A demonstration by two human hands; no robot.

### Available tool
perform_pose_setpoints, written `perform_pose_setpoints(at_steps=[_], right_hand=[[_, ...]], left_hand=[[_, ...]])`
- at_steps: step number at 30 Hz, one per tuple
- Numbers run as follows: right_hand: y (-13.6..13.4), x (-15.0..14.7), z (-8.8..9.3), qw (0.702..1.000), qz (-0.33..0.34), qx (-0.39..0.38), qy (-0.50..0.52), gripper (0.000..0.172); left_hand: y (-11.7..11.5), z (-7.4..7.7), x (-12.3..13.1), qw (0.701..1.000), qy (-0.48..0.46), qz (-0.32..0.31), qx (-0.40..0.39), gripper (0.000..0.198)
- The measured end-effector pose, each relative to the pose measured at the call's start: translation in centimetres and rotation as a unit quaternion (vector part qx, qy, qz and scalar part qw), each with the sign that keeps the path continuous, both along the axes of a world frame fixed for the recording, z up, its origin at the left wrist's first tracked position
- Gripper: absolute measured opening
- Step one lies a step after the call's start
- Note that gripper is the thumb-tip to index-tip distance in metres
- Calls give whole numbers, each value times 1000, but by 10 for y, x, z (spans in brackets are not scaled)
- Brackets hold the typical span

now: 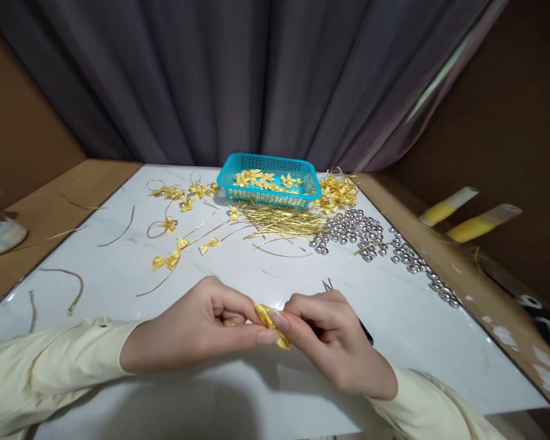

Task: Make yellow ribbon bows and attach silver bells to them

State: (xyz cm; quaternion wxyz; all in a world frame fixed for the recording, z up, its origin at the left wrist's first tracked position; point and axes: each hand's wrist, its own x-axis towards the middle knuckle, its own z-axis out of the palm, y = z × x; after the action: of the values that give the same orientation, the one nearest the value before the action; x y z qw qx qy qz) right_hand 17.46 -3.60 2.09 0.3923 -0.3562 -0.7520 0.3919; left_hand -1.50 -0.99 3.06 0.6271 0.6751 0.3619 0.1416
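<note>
A yellow ribbon bow (272, 325) is pinched between both hands above the front of the white table. My left hand (201, 330) grips its left side with thumb and forefinger. On its right side, the thumb and curled fingers of my right hand (332, 339) press together. Part of the bow is hidden by the fingertips. Under my right hand a dark tool shows only in part, its thin metal tips (327, 285) poking out beyond the knuckles. More yellow bows (172, 256) lie farther off, several threaded on gold cord.
A turquoise basket (268, 194) with yellow bows stands at the back. Beside it are a pile of corded bows (338, 192), gold cords (284, 223) and many silver rings (355, 229). Two yellow-filled tubes (483, 223) are at right, a patterned container (0, 232) at left.
</note>
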Motion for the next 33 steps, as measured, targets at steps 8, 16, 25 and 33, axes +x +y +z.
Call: perform_pose_setpoints(at_steps=[8,16,25,33], right_hand=[[17,10,-8,998,-55,-20,31,24],[15,-5,-19,985,-98,-80,118,20],[14,-7,-20,974,-131,-55,174,14],[18,1,-20,981,-149,39,121,11]], left_hand=[[10,6,3,991,-27,103,-86,23],[11,3,6,982,-68,152,-86,22],[13,-2,3,987,-63,141,-48,22],[13,0,3,991,-61,106,-48,27]])
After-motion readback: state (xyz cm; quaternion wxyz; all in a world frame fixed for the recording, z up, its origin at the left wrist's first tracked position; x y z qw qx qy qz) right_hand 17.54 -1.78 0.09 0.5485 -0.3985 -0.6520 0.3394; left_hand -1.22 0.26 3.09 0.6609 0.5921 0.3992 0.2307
